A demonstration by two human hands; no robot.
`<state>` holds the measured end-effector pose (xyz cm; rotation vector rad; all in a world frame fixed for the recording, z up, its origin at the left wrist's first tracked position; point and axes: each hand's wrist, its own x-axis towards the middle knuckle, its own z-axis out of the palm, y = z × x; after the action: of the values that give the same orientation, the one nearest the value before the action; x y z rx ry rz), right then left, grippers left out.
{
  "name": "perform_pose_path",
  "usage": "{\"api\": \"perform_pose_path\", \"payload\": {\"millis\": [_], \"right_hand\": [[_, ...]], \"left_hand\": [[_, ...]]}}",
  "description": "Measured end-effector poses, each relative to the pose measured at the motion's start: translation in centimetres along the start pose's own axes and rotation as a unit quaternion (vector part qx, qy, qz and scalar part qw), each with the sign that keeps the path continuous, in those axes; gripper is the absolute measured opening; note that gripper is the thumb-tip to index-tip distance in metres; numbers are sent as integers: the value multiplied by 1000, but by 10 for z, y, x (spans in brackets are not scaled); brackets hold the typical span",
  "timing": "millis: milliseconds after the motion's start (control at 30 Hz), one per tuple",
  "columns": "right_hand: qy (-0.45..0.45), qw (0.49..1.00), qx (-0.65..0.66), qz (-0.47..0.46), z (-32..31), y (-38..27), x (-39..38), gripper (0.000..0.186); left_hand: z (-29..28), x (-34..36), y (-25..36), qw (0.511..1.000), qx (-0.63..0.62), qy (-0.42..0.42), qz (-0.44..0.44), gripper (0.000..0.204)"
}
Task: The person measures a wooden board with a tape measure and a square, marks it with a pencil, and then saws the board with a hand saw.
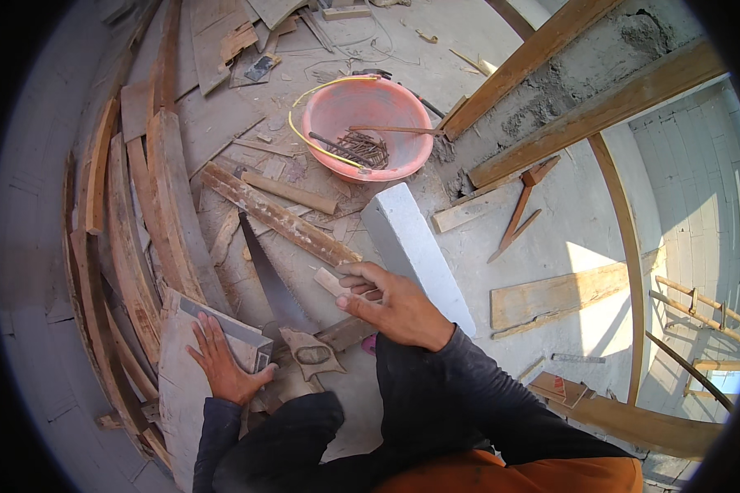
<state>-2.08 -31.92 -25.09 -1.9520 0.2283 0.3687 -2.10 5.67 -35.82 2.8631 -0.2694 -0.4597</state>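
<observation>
My left hand (pixel 224 367) lies with fingers outstretched across a pale board (pixel 181 361) and a grey metal straightedge-like bar (pixel 247 338). Its thumb rests beside the bar's near end. My right hand (pixel 399 306) hovers above the floor with curled fingers and the thumb brought toward them; whatever lies between the fingertips is too small to make out. Between the hands, a handsaw (pixel 273 283) has its wooden handle (pixel 311 353) toward me. A long pale block (pixel 419 255) stretches away beyond my right hand.
A pink basin (pixel 411 107) holding rusty nails (pixel 362 149) and a bar stands ahead. Long planks (pixel 168 197) line the left wall. A spattered timber (pixel 271 209) crosses the middle. On the right are a framed concrete column (pixel 567 90), a wooden tool (pixel 518 214) and a sunlit board (pixel 543 294).
</observation>
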Motion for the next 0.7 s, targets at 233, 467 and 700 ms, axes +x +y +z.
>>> {"api": "perform_pose_path", "payload": {"millis": [233,467,700], "right_hand": [[136,911,76,-382,-148,-85,-87,30],[-145,832,107,-525,-131,-116,-69,20],[-217,831,210,-467,-78,-141,-24,19]], "left_hand": [[4,-1,-8,999,28,-3,30,156],[-4,1,-2,1000,22,-13,13,159],[-13,0,4,999,26,-22,-3,158]]}}
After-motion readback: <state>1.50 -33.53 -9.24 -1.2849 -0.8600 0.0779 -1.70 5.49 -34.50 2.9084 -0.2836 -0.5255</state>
